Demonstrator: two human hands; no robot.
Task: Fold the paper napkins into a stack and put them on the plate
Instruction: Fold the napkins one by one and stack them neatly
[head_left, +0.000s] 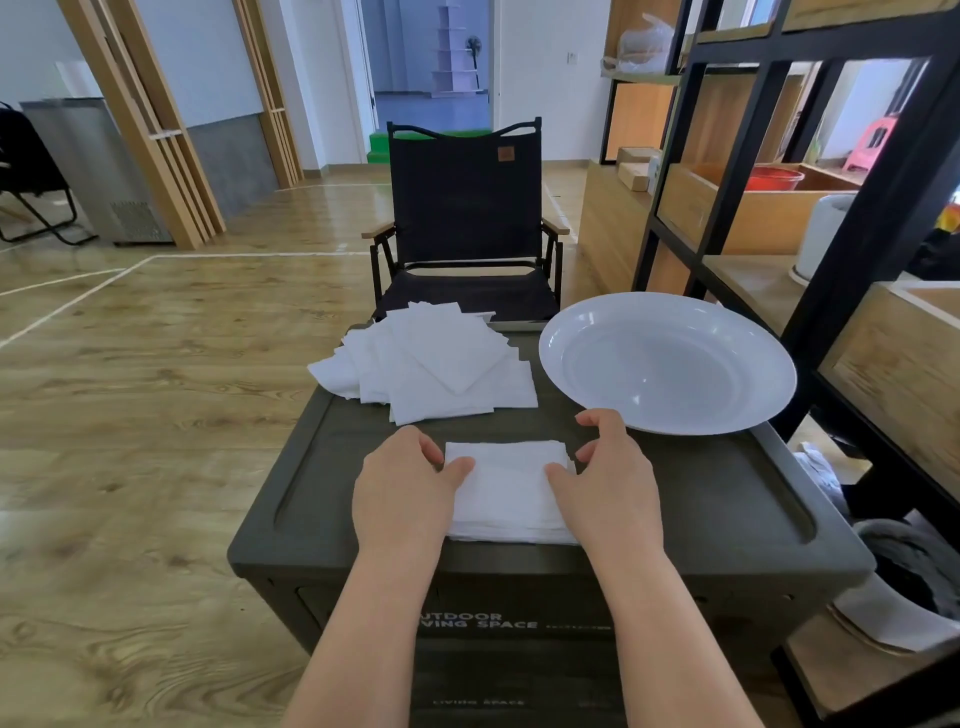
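Observation:
A neat stack of folded white napkins (506, 488) lies on the dark box-table (701, 499), near its front edge. My left hand (402, 486) holds the stack's left side, thumb on top and fingers curled at the edge. My right hand (610, 475) holds the right side the same way. Behind the stack, a loose heap of unfolded white napkins (431, 364) spreads over the table's far left. A large empty white plate (667, 361) sits at the far right, just beyond my right hand.
A black folding chair (462, 223) stands right behind the table. A black metal shelf unit (852, 218) with wooden boxes runs along the right side, close to the plate. Wooden floor lies to the left.

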